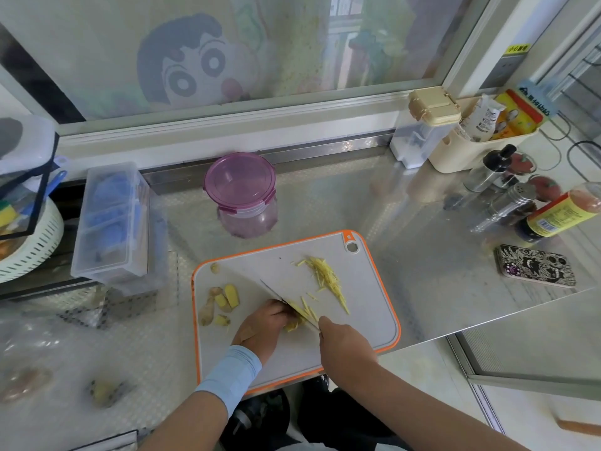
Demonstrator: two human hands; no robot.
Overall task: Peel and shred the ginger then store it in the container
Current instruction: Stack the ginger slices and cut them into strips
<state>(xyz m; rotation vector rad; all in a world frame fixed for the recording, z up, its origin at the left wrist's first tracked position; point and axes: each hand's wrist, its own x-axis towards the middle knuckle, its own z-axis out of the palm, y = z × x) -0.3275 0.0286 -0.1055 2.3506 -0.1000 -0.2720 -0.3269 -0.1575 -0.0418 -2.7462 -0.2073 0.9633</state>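
On the orange-rimmed grey cutting board (364, 307), my left hand (261, 323) holds down a small stack of ginger slices (297, 320) with curled fingers. My right hand (344, 346) grips the handle of a knife (276, 292) whose blade lies against the ginger beside my left fingers. A pile of ginger shreds (328, 278) lies at the board's far right. Peeled ginger chunks (226, 299) sit at the board's left edge. A purple-lidded clear container (242, 193) stands closed behind the board.
A clear plastic box (110, 219) and a white colander (29, 245) are at the left. A phone (535, 265), sauce bottle (559, 214), shakers and a cream caddy (455, 151) crowd the right. More ginger pieces (104, 390) lie on the counter at lower left.
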